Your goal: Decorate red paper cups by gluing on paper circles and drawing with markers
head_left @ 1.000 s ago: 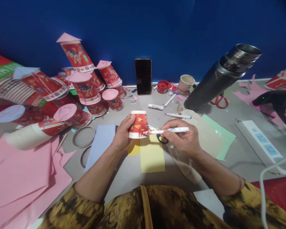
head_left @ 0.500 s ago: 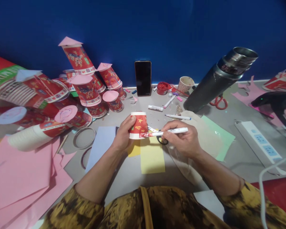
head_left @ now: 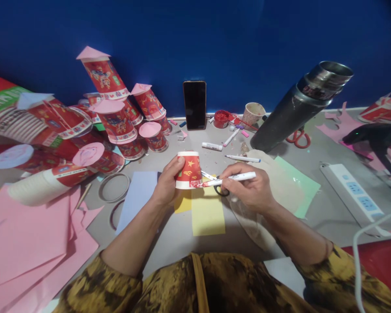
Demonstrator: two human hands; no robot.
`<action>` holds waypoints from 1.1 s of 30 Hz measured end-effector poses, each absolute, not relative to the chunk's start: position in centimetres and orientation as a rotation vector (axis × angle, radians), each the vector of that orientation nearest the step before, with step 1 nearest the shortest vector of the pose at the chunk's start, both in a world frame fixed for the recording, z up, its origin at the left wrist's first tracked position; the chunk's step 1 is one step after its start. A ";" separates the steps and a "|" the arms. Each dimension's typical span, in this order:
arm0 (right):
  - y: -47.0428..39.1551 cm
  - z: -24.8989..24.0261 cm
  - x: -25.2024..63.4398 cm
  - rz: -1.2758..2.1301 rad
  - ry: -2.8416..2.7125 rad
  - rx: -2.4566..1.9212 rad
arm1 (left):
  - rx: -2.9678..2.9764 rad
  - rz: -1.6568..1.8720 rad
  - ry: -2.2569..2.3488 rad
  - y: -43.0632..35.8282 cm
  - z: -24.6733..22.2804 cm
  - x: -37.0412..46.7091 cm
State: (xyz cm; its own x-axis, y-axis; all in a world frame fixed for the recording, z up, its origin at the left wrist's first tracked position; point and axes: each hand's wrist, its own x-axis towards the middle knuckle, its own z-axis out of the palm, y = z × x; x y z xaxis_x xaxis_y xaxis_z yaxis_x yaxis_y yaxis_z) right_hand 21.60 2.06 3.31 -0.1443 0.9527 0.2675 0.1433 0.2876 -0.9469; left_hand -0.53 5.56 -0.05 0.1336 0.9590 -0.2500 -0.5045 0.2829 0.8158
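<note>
My left hand (head_left: 168,180) is closed round the left side of a red paper cup (head_left: 189,167) with gold patterns and a white band at top and bottom. In my right hand (head_left: 252,184) is a white marker (head_left: 239,177), its red tip at the cup's lower right edge, where red marks run along the white band. Whether tip and cup touch is hard to make out. Behind my right fingertips lie scissors (head_left: 220,189) with black handles, partly hidden. Beneath the cup are a yellow sheet (head_left: 209,217) and an orange sheet (head_left: 183,203).
Stacked red cups with pink paper tops (head_left: 111,119) crowd the left. A phone (head_left: 194,105) leans on the blue wall. At right stand a dark flask (head_left: 289,108) and a power strip (head_left: 353,191). Pink sheets (head_left: 26,234) cover the left front; another marker (head_left: 243,158) lies ahead.
The whole view has shifted slightly. Both hands keep nearly the same pose, with the cup and marker still held close together.
</note>
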 end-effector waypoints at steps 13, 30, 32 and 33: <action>2.1 3.4 21.5 1.014 -1.478 -1.088 | 0.602 1.161 0.871 5.6 -0.2 -0.7; 2.1 3.3 21.2 0.941 -1.433 -1.100 | 0.592 1.176 0.871 5.7 -0.2 -0.7; 2.0 3.1 21.1 0.948 -1.425 -1.088 | 0.597 1.179 0.863 5.7 -0.1 -0.7; 1.9 3.0 21.0 0.956 -1.424 -1.083 | 0.601 1.177 0.858 5.7 -0.1 -0.7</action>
State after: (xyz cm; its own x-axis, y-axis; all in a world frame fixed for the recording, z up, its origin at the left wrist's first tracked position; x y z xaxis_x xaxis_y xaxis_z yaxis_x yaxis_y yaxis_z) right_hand 21.03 1.94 3.00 -0.0311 0.9632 0.2671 0.1173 0.2689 -0.9560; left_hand -0.68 5.69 -0.13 0.1414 0.9557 -0.2580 -0.5382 0.2930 0.7903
